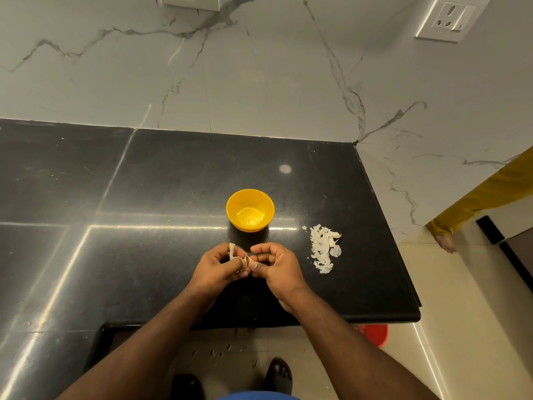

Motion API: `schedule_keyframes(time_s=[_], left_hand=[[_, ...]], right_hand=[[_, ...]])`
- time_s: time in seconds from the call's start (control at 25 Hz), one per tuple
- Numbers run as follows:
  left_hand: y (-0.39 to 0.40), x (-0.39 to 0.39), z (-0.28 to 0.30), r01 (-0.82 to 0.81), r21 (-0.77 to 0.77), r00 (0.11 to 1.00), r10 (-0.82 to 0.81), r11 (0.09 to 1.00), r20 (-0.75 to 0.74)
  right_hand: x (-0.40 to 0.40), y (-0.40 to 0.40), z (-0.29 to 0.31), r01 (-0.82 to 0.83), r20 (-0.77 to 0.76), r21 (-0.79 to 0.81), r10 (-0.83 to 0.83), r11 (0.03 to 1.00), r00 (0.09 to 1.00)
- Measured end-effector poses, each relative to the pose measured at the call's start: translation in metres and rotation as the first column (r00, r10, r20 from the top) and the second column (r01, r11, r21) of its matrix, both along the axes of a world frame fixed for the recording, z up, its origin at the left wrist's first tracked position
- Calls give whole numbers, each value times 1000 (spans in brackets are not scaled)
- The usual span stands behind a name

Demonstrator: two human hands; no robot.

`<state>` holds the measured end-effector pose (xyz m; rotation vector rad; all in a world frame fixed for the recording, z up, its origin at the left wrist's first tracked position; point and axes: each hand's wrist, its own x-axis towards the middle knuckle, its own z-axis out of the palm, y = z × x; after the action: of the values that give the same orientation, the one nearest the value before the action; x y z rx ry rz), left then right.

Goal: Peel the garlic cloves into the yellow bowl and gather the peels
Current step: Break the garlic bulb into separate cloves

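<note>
A yellow bowl [250,209] stands on the black counter [161,197], just beyond my hands. My left hand [219,264] and my right hand [272,264] meet in front of it, fingers curled round a garlic clove [245,260] with pale skin curling off it; a strip of peel sticks up by my left fingers. The clove itself is mostly hidden by my fingers. A pile of white garlic peels [324,248] lies on the counter to the right of my right hand. I cannot tell what the bowl holds.
The counter's front edge [259,320] runs just under my wrists and its right edge is near the peels. A marble wall stands behind. A red bucket [375,334] sits on the floor below. Another person's foot [445,243] is at the right.
</note>
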<state>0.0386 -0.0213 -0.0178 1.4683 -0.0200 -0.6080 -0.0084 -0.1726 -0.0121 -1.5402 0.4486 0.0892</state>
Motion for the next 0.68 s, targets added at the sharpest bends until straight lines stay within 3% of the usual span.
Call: schedule_keyframes(time_s=[0.08,0.24,0.36,0.48,0.68], left_hand=[[2,-1,-1,-1,24,1000,0,1000,13],[4,5,1,-24,155,1000,22,988,11],[7,11,7,41,203,998,-32,978,-47],[11,10,13,21,136,990,-2,990,-143],[26,11,14,-151,-85,937,115,985,-331]], right_hand=[[1,-2,0,-17,-10,-15,17,1000,1000],[5,0,-2,-69,-13,-329,69,942,998],[5,4,0,-127,-19,-432,132,893,991],[4,3,2,-148,-18,-481,159,864,987],[-2,1,-1,-150,-26,-572,164,807,986]])
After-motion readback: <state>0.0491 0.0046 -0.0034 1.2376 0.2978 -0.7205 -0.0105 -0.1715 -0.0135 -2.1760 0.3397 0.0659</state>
